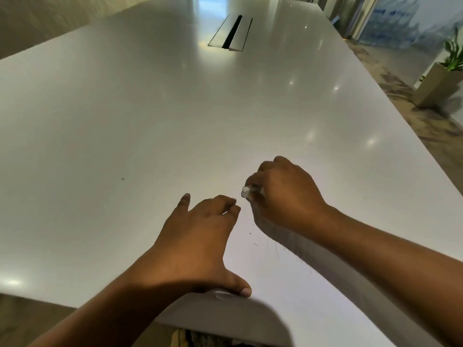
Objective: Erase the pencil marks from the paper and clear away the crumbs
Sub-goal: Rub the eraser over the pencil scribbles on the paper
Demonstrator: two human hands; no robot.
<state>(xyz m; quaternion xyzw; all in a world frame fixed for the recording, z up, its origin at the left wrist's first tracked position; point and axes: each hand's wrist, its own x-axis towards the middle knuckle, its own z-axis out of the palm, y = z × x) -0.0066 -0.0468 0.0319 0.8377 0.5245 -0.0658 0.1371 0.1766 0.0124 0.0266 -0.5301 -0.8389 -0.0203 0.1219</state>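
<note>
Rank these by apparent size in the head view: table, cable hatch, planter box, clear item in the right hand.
1. the table
2. the cable hatch and the planter box: these look alike, and both are far off, so they are left unranked
3. the clear item, gripped by the right hand

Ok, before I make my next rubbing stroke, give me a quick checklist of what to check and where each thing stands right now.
1. Left hand steadying the sheet: ok, it lies flat with its fingers spread.
2. Right hand holding the eraser: cannot tell. Its fingers curl round a clear-tipped object, most of it hidden.
3. Pencil marks gone: not ok, faint strokes show beside the right forearm.
4. Crumbs cleared: not ok, dark specks lie between the hands.
5. Paper square and flat: cannot tell, its edges blend into the white table.
</note>
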